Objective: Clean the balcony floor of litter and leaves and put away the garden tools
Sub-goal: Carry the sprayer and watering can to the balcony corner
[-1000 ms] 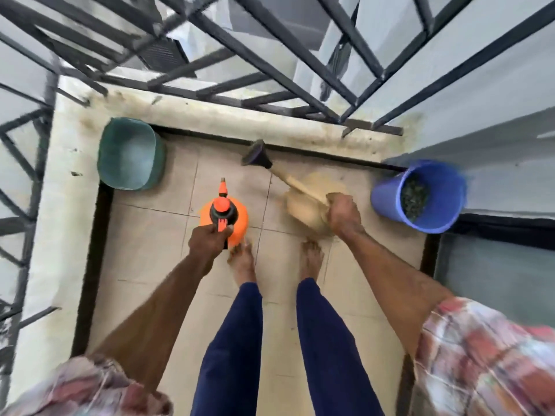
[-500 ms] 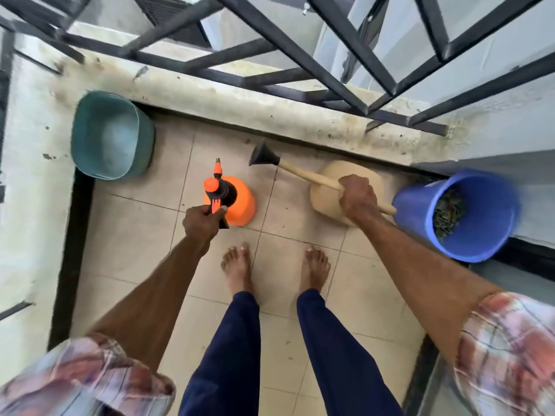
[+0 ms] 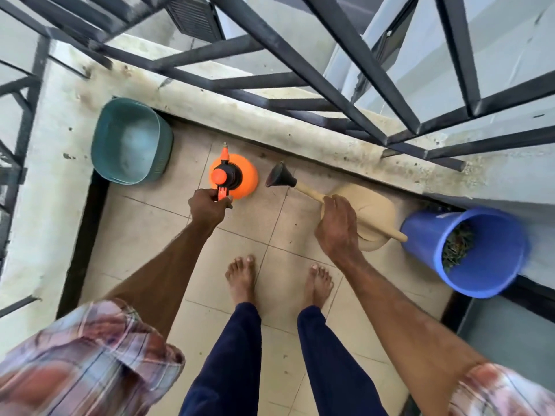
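Orange sprayer [image 3: 247, 178]: well apart from the blue bucket [image 3: 420, 239], past the watering can on the person's left. The left hand [image 3: 207, 210] has its fingers curled tight round the sprayer's orange-black trigger handle. The hand is on the near side of the bottle and the nozzle points away toward the concrete ledge [image 3: 210, 106]. I can't tell whether the bottle's base is on the floor [image 3: 144, 235] or just off it.

Beige watering can [image 3: 379, 205]: just beside the bucket, with its rear handle end reaching the bucket's wall. The long spout runs away from the bucket toward the sprayer. The black rose [image 3: 277, 177] on its tip is near the sprayer bottle but not touching it. The right hand [image 3: 338, 228] is over the top of the can with its fingers wrapped down round the beige bar where spout meets body. Whether the can is resting or lifted is not readable.

The bucket is tilted, mouth toward the camera, with dry leaves and litter [image 3: 456, 247] inside. It sits in the corner against the ledge.

Teal basket [image 3: 164, 145]: farthest from the bucket, beyond the sprayer, in the opposite corner and up against the ledge.

Bare feet [image 3: 240, 274] are on the tiles, nearer the camera than the bucket. Black railing bars [image 3: 300, 67] run overhead.
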